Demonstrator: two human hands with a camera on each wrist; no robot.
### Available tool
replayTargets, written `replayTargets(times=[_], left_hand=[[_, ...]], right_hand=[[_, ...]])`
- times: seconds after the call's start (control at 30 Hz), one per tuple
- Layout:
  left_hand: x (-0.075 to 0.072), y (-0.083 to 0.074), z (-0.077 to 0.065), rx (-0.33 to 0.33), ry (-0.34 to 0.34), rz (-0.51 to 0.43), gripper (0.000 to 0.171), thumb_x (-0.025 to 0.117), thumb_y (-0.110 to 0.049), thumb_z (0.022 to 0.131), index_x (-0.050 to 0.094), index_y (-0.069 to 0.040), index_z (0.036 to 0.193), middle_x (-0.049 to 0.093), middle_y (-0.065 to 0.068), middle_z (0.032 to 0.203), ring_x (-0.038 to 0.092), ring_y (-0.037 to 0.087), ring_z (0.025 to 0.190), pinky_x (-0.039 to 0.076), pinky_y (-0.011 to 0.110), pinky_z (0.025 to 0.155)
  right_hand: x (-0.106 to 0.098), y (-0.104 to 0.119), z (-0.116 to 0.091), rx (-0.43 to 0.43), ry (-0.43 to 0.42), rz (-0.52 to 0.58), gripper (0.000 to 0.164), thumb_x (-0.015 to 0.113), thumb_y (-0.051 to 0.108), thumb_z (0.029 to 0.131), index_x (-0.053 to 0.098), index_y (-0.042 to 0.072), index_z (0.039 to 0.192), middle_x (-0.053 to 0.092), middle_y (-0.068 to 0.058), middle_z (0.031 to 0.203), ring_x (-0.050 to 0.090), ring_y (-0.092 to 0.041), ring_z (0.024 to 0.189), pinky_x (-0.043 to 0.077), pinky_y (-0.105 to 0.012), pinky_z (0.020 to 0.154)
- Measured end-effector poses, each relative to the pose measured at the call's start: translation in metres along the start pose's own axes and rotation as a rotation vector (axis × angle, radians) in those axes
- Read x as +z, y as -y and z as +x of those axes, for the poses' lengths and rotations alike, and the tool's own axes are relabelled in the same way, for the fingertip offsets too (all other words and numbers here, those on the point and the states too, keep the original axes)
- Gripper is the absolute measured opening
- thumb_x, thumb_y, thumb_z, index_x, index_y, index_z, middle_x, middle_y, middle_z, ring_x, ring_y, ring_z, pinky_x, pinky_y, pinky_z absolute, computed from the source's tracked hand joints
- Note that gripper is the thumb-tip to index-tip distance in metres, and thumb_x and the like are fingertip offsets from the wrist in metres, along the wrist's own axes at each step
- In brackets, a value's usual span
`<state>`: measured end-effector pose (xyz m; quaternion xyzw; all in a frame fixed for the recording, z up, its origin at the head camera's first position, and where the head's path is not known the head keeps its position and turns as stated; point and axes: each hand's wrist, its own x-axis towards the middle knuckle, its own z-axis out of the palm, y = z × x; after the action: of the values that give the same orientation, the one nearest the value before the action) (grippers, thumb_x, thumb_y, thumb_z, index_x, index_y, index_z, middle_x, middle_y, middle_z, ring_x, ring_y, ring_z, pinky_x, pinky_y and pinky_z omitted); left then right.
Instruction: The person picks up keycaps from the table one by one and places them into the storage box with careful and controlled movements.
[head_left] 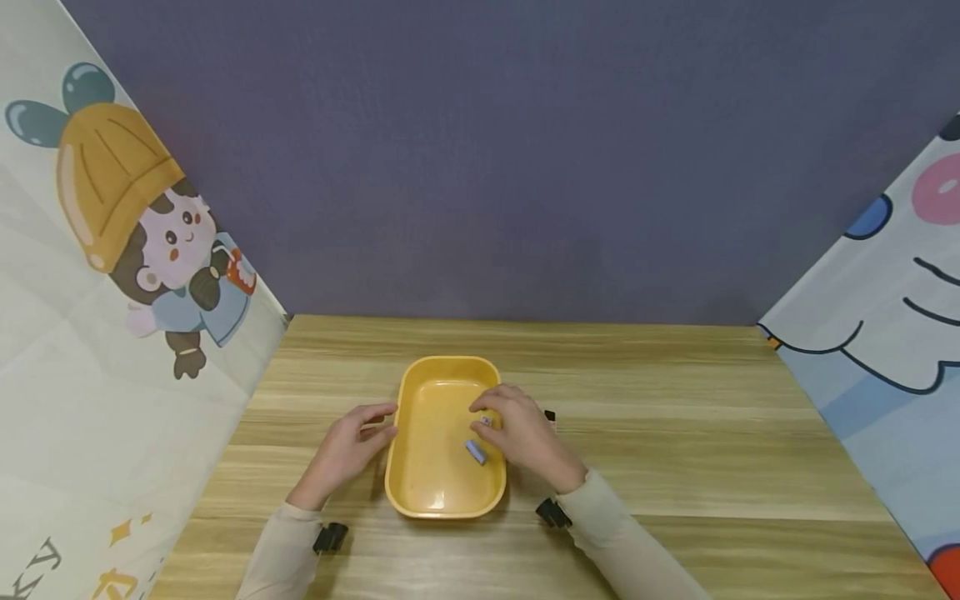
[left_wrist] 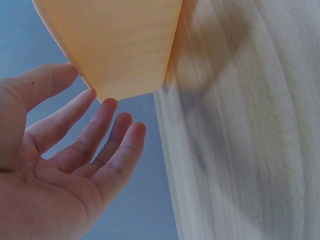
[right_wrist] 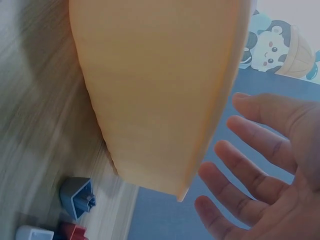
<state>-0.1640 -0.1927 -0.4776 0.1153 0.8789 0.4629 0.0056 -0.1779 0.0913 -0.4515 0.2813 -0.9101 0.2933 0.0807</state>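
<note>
A yellow rectangular tray [head_left: 427, 505] with rounded corners stands on the wooden table. My left hand [head_left: 352, 443] is at its left rim, thumb and fingers loosely spread. In the left wrist view, the fingertips [left_wrist: 109, 104] of this hand meet the tray's edge. Over the tray's right side hovers my right hand [head_left: 525, 435], fingers apart and gently bent, holding nothing. Beneath it, inside the tray, lie a small blue-violet piece [head_left: 476, 452] and a small pale piece [head_left: 486, 421] with a pinkish mark. Their kind is too small to tell.
Right of the tray, partly behind my right hand, sit small pieces: a hollow dark blue one [right_wrist: 77, 197], a red one [right_wrist: 74, 231] and a whitish one [right_wrist: 34, 233]. A dark grey-blue panel [head_left: 480, 167] rises behind the table [head_left: 675, 400]; printed sheets flank both sides.
</note>
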Motion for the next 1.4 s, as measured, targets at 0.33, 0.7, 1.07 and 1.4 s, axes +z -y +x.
replayTargets(times=[0.33,0.7,1.07,1.4], left_hand=[[0.0,0.0,-0.001,0.008,0.003,0.008,0.036,0.065,-0.017,0.088,0.058,-0.006,0.122,0.053,0.012,0.124,0.052,0.032,0.111,0.051,0.037,0.089],[0.0,-0.001,-0.001,-0.002,0.004,0.016,0.036,0.065,-0.018,0.088,0.059,-0.007,0.121,0.053,0.011,0.124,0.052,0.032,0.11,0.051,0.035,0.088],[0.0,-0.002,-0.001,-0.016,0.009,0.0,0.036,0.064,-0.017,0.088,0.058,-0.007,0.122,0.052,0.012,0.124,0.051,0.032,0.111,0.05,0.038,0.09],[-0.001,-0.003,0.0,-0.013,0.014,-0.013,0.036,0.064,-0.016,0.088,0.058,-0.006,0.122,0.052,0.013,0.125,0.051,0.033,0.112,0.05,0.039,0.09]], right_hand=[[-0.009,-0.009,-0.008,0.033,-0.053,-0.013,0.021,0.073,0.024,0.08,0.069,0.016,0.099,0.06,0.002,0.107,0.053,-0.015,0.1,0.047,-0.033,0.088],[-0.03,-0.029,-0.027,0.108,-0.078,-0.01,0.021,0.073,0.023,0.08,0.069,0.018,0.1,0.06,0.002,0.109,0.053,-0.018,0.103,0.05,-0.037,0.087],[-0.047,-0.059,-0.047,0.161,-0.105,-0.064,0.022,0.072,0.022,0.081,0.068,0.014,0.101,0.06,-0.004,0.111,0.053,-0.024,0.104,0.048,-0.043,0.089],[-0.05,-0.076,-0.059,0.191,-0.096,-0.047,0.023,0.073,0.017,0.08,0.068,0.009,0.101,0.061,-0.006,0.107,0.054,-0.025,0.101,0.048,-0.044,0.089]])
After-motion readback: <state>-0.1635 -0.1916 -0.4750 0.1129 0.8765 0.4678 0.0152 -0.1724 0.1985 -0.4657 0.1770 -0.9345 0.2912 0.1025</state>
